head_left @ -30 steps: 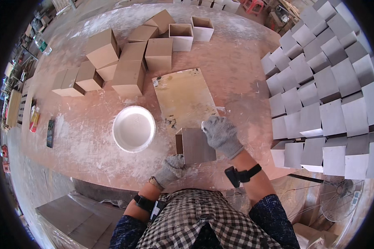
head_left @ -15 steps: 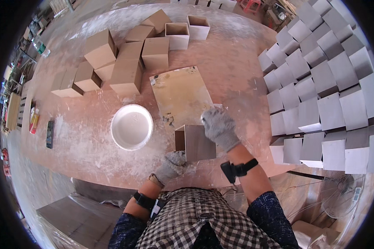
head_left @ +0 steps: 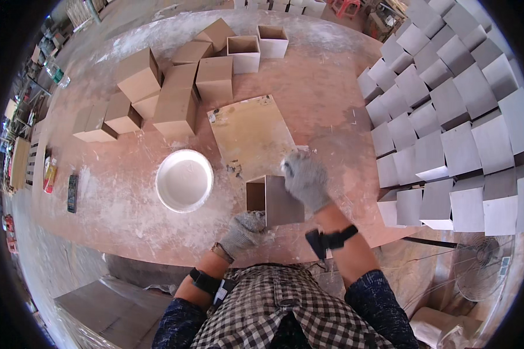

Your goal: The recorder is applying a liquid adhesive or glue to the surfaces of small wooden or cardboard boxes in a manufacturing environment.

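white-smeared tabletop (head_left: pixel 122 232), seen from above: the grey box (head_left: pixel 285 203) lies near me, right of the white bowl (head_left: pixel 184 181), open end leftward. over the past second it has turned slightly, so more of the interior faces me, presumably easing inspection. hands apart: my left hand (head_left: pixel 244 230) grips the near-left corner; my right hand (head_left: pixel 305 179) curls at the far-right edge, contact uncertain.
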Demonstrator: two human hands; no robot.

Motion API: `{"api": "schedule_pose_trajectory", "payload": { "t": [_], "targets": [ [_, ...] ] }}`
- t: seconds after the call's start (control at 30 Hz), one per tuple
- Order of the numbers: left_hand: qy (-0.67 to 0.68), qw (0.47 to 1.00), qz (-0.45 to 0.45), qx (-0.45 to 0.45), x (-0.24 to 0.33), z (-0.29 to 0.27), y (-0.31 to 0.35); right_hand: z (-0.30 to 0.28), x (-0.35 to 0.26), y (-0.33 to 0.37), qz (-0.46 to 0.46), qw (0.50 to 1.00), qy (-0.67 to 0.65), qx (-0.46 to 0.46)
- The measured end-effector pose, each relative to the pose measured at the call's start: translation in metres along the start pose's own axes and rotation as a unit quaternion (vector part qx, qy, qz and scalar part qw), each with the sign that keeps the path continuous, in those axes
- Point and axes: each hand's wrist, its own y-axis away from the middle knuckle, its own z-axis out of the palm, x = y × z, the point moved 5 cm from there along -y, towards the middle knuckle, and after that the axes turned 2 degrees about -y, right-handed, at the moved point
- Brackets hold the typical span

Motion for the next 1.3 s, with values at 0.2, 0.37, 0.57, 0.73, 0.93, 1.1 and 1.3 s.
{"api": "schedule_pose_trajectory", "payload": {
  "t": [0.2, 0.37, 0.57, 0.73, 0.93, 1.1, 1.3],
  "targets": [
    [0.128, 0.986, 0.044, 0.093, -0.013, 0.002, 0.012, 0.000, -0.080, 0.075, -0.258, 0.965, 0.054, -0.007],
    [-0.019, 0.999, 0.029, -0.021, -0.017, 0.008, 0.002, 0.001, -0.050, -0.007, -0.157, 0.987, -0.027, 0.006],
    [-0.022, 0.998, 0.038, 0.042, -0.024, 0.018, 0.008, -0.003, -0.085, 0.017, -0.240, 0.970, 0.041, -0.017],
    [0.053, 0.998, 0.019, 0.019, -0.029, 0.025, 0.015, -0.013, -0.090, 0.077, -0.267, 0.952, -0.114, -0.099],
    [-0.019, 1.000, -0.002, -0.014, -0.017, 0.006, 0.007, -0.041, 0.002, 0.099, 0.112, 0.802, -0.586, -0.038],
    [0.243, 0.970, 0.000, 0.022, -0.032, 0.008, 0.002, -0.038, 0.077, 0.139, 0.234, 0.676, -0.675, 0.182],
    [0.349, 0.934, -0.069, -0.035, -0.020, -0.015, -0.018, -0.032, 0.088, 0.162, 0.271, 0.620, -0.706, 0.209]
  ]
}}
